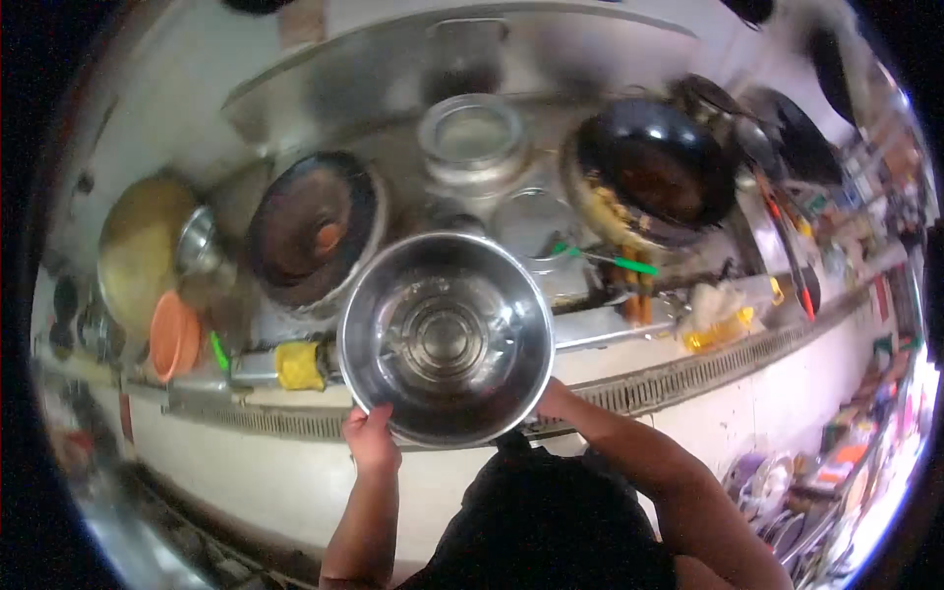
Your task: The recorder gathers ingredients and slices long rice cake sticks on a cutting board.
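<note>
A large round stainless steel bowl hangs in front of my body, its shiny inside facing the camera. My left hand grips its lower left rim, the thumb lying over the edge. On the lower right side my right hand holds the bowl too, with most of its fingers hidden behind the wall. The bowl appears to have nothing in it beyond ring-shaped reflections around its base. Behind its far edge is a stove counter, partly covered from view by the bowl.
A dark wok sits left, a black wok right, and a lidded metal pot between them. Along the counter are an orange plastic basin, a yellow cloth, a green-handled tool and a bottle of yellow liquid.
</note>
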`<state>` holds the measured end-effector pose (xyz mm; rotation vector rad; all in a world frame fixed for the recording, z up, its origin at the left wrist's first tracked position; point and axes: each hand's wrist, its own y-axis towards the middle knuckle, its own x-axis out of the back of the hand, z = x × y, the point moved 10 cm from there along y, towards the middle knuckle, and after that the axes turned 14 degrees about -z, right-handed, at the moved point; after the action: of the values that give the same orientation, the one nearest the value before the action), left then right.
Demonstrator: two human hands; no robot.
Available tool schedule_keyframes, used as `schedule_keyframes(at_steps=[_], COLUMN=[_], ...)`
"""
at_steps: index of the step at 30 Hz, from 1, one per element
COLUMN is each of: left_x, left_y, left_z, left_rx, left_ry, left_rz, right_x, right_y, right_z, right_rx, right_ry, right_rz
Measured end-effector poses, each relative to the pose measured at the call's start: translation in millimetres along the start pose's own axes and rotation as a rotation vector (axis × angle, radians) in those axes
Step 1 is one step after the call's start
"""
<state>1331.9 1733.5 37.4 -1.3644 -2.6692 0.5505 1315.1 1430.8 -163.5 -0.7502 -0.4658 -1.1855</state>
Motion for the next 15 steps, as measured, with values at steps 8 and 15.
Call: schedule_keyframes(at_steps=[8,15], left_x=[-138,-277], left_y=[-138,-320], left_z=[61,176], left_rx=[0.074,0.196], left_ry=[0.203,0.288], left_rz=[0.326,0.705], right_x=[62,43], right_y=[-218,-578], right_z=[-154,-341], right_rx=[-0.264,-1.185], right_ry=[0.035,0.977], right_rz=[-0.242,-0.975])
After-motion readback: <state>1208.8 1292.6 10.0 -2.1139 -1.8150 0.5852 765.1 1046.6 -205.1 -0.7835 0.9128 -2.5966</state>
